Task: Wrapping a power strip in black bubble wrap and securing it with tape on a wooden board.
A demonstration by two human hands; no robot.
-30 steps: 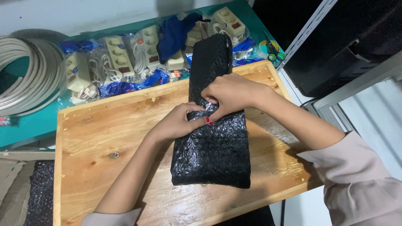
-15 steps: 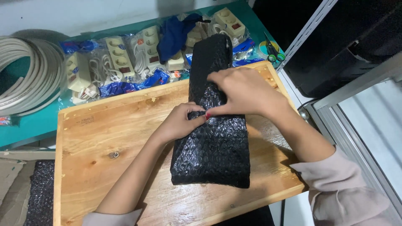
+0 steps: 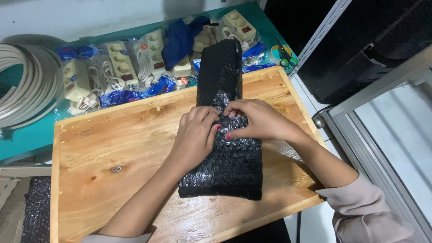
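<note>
Right hand (image 3: 258, 121) now lower, off the black bubble-wrapped parcel's (image 3: 225, 153) upper part; fingertips against left hand (image 3: 195, 135)

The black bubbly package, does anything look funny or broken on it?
Nothing looks broken. The black bubble-wrapped package lies slightly slanted on the wooden board, its far end poking over the board's back edge. The wrap is bunched where the left hand and right hand pinch it.

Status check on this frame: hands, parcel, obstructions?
Left hand and right hand both pressing on black bubble-wrap parcel. Parcel flat on wooden board. Nothing obstructing.
</note>
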